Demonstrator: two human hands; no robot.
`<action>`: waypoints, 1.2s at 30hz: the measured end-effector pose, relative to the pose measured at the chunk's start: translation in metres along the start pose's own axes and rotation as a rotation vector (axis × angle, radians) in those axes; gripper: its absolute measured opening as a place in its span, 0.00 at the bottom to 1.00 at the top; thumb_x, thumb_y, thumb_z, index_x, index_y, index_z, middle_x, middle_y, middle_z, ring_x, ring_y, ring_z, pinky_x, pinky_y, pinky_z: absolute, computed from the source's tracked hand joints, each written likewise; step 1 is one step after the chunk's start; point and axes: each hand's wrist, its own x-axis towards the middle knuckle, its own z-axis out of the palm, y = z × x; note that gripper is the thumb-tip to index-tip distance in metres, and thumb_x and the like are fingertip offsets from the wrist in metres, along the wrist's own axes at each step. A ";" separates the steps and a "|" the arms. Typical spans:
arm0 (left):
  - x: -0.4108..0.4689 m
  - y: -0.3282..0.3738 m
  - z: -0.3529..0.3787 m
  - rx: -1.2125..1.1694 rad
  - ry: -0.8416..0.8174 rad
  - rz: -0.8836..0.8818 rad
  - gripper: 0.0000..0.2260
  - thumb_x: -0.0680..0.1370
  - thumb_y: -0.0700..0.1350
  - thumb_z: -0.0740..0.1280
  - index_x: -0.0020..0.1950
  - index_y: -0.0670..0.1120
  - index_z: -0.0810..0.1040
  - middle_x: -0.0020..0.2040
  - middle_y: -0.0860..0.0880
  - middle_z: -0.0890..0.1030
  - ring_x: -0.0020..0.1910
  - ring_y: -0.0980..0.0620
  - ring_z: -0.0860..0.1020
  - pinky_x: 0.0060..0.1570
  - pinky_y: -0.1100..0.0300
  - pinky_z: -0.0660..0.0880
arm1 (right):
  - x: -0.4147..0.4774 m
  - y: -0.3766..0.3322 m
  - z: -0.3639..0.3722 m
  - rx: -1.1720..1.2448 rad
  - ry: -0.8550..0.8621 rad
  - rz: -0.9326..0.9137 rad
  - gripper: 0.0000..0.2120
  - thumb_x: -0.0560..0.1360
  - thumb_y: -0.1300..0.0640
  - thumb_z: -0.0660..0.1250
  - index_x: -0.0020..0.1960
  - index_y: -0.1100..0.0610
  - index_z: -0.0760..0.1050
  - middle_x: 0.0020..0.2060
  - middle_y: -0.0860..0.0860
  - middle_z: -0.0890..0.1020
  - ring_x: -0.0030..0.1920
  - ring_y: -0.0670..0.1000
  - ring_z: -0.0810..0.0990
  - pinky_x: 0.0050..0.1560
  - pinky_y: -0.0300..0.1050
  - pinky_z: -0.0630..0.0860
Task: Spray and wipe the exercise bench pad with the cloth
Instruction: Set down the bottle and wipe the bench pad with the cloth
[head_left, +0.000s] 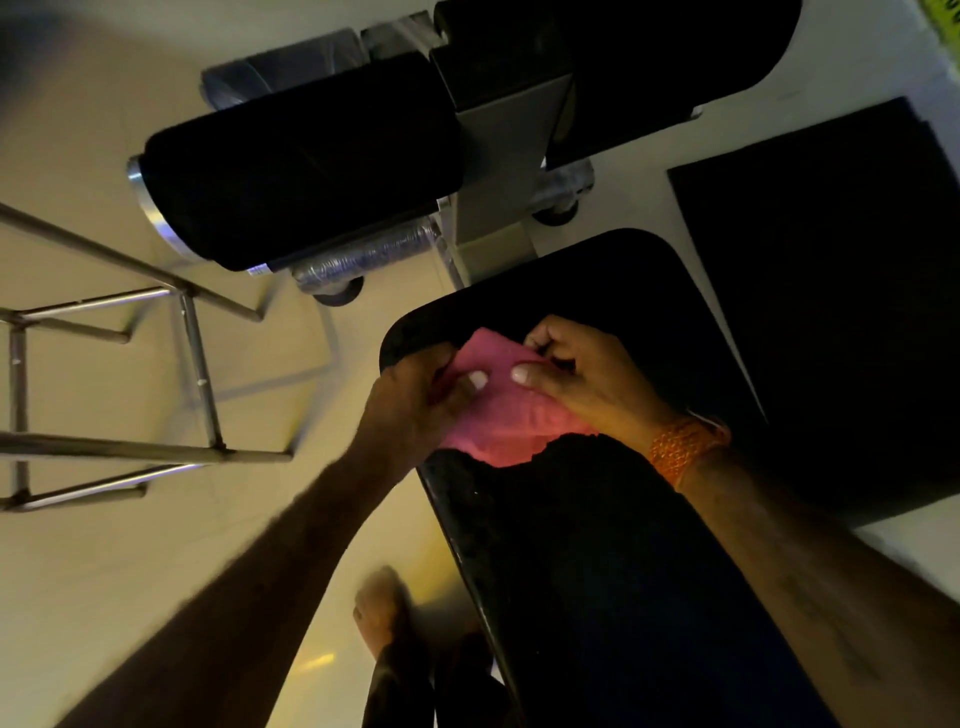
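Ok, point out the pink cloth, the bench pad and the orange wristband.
pink cloth (511, 421), head view, on its flat middle.
bench pad (597, 545), head view, on the bare black top nearer the camera than the cloth.
orange wristband (683, 447), head view, on the middle of the band.

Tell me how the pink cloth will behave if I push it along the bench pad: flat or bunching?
Likely floppy: the pink cloth creases and sags between the left hand and right hand pinching it. Probably light, since thumb pinches alone hold it. It may bunch when pushed across the bench pad, so pressing it flat should help.
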 end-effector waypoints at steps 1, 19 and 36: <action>0.001 0.002 -0.005 0.069 0.065 0.033 0.12 0.78 0.61 0.64 0.45 0.54 0.75 0.34 0.59 0.75 0.33 0.59 0.74 0.33 0.67 0.66 | 0.004 -0.001 0.004 0.064 0.020 0.000 0.09 0.76 0.54 0.76 0.53 0.51 0.78 0.46 0.41 0.80 0.47 0.38 0.79 0.48 0.34 0.75; 0.042 -0.005 0.081 0.595 0.225 -0.064 0.37 0.82 0.69 0.49 0.85 0.50 0.46 0.85 0.42 0.46 0.83 0.38 0.42 0.79 0.38 0.39 | -0.018 0.081 0.034 -0.756 0.177 -0.118 0.31 0.85 0.39 0.45 0.85 0.51 0.49 0.84 0.52 0.48 0.84 0.56 0.45 0.82 0.61 0.46; -0.021 -0.031 0.075 0.654 0.169 0.048 0.28 0.86 0.56 0.49 0.85 0.51 0.46 0.85 0.44 0.45 0.84 0.42 0.41 0.79 0.35 0.42 | -0.046 0.079 0.059 -0.704 0.245 0.017 0.32 0.84 0.39 0.45 0.85 0.49 0.49 0.85 0.53 0.48 0.84 0.58 0.45 0.81 0.66 0.46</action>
